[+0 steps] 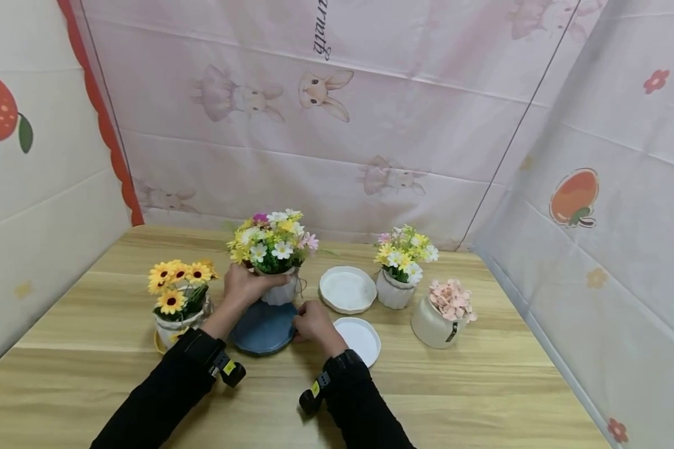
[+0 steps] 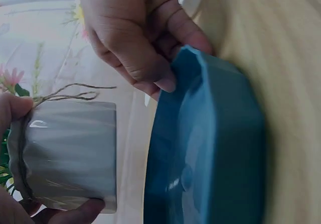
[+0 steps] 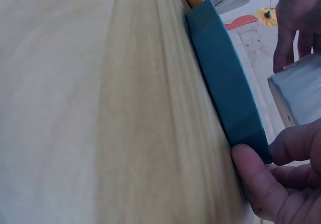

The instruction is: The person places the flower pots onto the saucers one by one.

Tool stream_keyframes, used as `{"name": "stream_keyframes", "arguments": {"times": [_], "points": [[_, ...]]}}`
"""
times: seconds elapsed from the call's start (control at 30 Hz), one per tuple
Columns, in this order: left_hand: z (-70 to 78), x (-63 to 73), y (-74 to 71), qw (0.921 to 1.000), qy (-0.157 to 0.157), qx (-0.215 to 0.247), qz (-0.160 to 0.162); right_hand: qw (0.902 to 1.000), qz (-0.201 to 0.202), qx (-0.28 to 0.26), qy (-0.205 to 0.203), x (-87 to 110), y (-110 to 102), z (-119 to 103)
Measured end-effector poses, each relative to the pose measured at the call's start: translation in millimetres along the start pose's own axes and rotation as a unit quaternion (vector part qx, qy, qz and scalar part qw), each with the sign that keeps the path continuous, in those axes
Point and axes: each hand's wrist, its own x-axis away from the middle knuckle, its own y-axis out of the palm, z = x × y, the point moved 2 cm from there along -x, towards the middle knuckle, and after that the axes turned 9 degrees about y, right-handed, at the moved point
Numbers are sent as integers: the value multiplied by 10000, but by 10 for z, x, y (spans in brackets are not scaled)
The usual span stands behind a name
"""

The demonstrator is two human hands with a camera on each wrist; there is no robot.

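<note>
My left hand (image 1: 247,288) grips a grey-white ceramic flowerpot (image 2: 70,153) near its rim. White, yellow and pink artificial flowers (image 1: 275,240) fill the pot, and twine hangs from its neck. In the left wrist view the pot is held up, its base apart from the blue saucer (image 1: 264,333). That saucer, many-sided with a raised rim, lies on the table below the pot. My right hand (image 1: 316,327) pinches the saucer's right edge between thumb and fingers, as the right wrist view (image 3: 228,83) saucer wall also shows.
A sunflower pot (image 1: 174,324) on a yellow saucer stands at left. Right of my hands lie a white many-sided saucer (image 1: 348,290) and a round white saucer (image 1: 365,340). Beyond them stand another flowerpot (image 1: 394,290) and a cream pot (image 1: 432,324) with pink flowers. Fabric walls (image 1: 247,149) border the table.
</note>
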Motion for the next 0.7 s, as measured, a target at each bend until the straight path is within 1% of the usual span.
{"name": "stream_keyframes", "arguments": {"times": [0.07, 0.13, 0.17, 0.3, 0.37, 0.4, 0.5, 0.53, 0.63, 0.7], "points": [[-5, 32, -28, 9999, 3, -116, 40, 10000, -32, -4, -1, 9, -4, -5], [-8, 63, -57, 9997, 84, -225, 72, 10000, -61, -11, 10, 23, -8, -15], [-9, 84, -72, 9996, 62, -279, 72, 10000, -77, -19, 22, 25, -8, -16], [-7, 168, -98, 9989, 248, -388, -17, 9999, -79, -31, 72, 23, -16, -4], [-11, 209, -105, 9992, 168, -361, -91, 9999, -57, -71, 101, 13, -16, 10], [-14, 227, -110, 9992, 178, -335, -123, 9999, -36, -82, 97, 9, -14, 17], [-34, 292, -135, 9993, -162, -184, -279, 9999, 21, -102, 34, 4, -2, 24], [-39, 312, -145, 9992, -162, -140, -329, 9999, 46, -105, -8, 4, 2, 25], [-48, 370, -169, 9987, 21, 28, -504, 9999, 82, 4, -69, 6, 1, 12], [-52, 400, -176, 9976, 292, 157, -608, 9999, 79, 77, -60, 9, -12, -3]]}}
